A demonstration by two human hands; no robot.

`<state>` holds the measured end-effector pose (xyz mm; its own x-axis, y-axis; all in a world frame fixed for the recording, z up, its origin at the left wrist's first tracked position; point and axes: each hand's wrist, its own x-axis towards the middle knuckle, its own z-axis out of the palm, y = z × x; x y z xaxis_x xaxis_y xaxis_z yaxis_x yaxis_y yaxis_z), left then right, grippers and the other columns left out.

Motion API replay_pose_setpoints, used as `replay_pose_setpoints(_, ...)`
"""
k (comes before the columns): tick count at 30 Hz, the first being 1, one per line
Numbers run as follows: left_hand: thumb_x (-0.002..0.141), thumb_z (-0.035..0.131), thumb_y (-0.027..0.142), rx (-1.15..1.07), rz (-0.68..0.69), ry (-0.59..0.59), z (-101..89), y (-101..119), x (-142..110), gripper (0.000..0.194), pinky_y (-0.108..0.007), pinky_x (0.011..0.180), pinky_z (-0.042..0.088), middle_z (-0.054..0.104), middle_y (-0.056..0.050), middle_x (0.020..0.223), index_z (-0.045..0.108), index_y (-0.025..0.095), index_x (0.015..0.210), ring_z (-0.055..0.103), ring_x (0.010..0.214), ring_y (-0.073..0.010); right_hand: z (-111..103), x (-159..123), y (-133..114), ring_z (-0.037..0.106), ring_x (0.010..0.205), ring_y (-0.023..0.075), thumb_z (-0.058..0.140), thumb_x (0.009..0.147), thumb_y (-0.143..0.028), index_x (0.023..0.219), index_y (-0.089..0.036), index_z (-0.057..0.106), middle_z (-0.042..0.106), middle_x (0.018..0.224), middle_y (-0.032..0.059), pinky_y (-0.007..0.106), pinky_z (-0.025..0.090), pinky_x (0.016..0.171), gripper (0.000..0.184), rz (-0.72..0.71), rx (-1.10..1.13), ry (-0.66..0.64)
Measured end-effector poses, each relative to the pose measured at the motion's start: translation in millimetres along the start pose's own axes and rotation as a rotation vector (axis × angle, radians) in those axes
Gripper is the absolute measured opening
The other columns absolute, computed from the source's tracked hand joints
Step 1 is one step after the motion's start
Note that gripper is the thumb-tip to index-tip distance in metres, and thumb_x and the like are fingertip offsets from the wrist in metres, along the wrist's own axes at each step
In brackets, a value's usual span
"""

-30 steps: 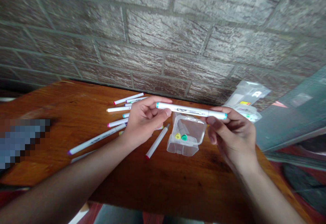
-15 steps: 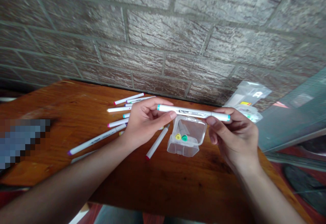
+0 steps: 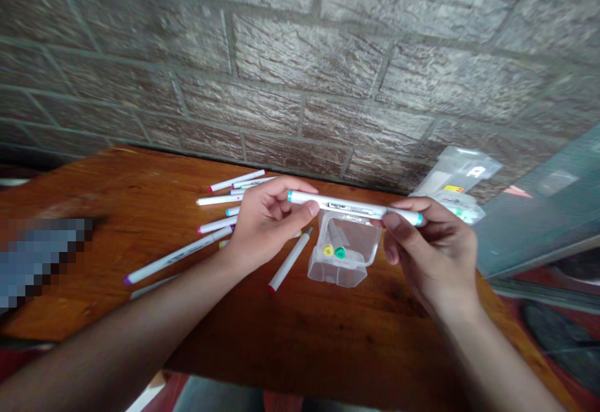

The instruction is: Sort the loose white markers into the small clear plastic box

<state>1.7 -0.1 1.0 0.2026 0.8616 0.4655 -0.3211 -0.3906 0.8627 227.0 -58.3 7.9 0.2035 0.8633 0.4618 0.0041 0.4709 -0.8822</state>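
A white marker pen (image 3: pixel 349 206) with turquoise ends lies level in the air between my two hands. My left hand (image 3: pixel 269 224) pinches its left end between thumb and fingers. At the other end, my right hand (image 3: pixel 434 249) grips it near the turquoise tip. Printed text shows along the barrel. Just below the marker stands a clear plastic case (image 3: pixel 337 271) with its lid up, holding a yellow-ended and a green-ended marker. A red-ended marker (image 3: pixel 288 265) rests on the table left of the case.
Several white markers (image 3: pixel 180 256) with coloured ends lie scattered behind and left of my left hand on the wooden table (image 3: pixel 281 337). A clear plastic package (image 3: pixel 454 180) sits at the back right, near the brick wall (image 3: pixel 262 55). A pixelated patch covers something at the left.
The marker has rolled about its length between my fingers, so its printed text now faces another way up. Both hands stay almost in place.
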Motion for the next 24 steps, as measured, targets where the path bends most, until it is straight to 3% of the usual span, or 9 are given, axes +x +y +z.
replay_pose_setpoints(24, 0.081, 0.091, 0.03, 0.01, -0.017, -0.005, -3.2, -2.7, -0.4, 0.023, -0.019, 0.04, 0.039, 0.072, 0.0, 0.069, 0.076, 0.018, 0.094, 0.049, 0.044, -0.0066, 1.4, -0.7, -0.6, 0.055, 0.038, 0.0086, 0.094, 0.085, -0.031, 0.092, -0.021, 0.077, 0.071, 0.063, -0.003, 0.019, 0.042, 0.036, 0.021, 0.008, -0.015, -0.005)
